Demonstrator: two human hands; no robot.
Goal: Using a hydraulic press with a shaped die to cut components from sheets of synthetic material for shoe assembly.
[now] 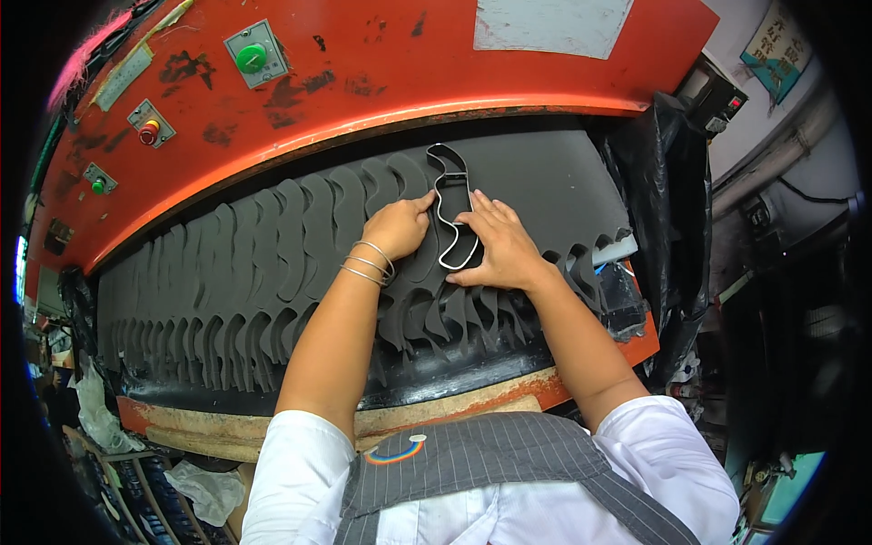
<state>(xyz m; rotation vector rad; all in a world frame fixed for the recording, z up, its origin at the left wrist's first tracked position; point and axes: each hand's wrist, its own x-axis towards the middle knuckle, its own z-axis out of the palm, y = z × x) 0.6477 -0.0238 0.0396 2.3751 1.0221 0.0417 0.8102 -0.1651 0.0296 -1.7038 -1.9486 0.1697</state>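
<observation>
A wavy, narrow steel cutting die with crossbars stands on a dark grey foam sheet. My left hand, with bangles at its wrist, has its index finger against the die's left wall and its other fingers curled. From the right, my right hand grips the die, one fingertip over the lower crossbar and the thumb by its near end. Rows of wavy cuts fill the foam left of the die. Nearer me, cut strips curl up along the sheet's front edge.
A red press beam spans the far side, with a large green button and a red button. Black plastic sheeting hangs at the right. A worn wooden ledge runs along the front.
</observation>
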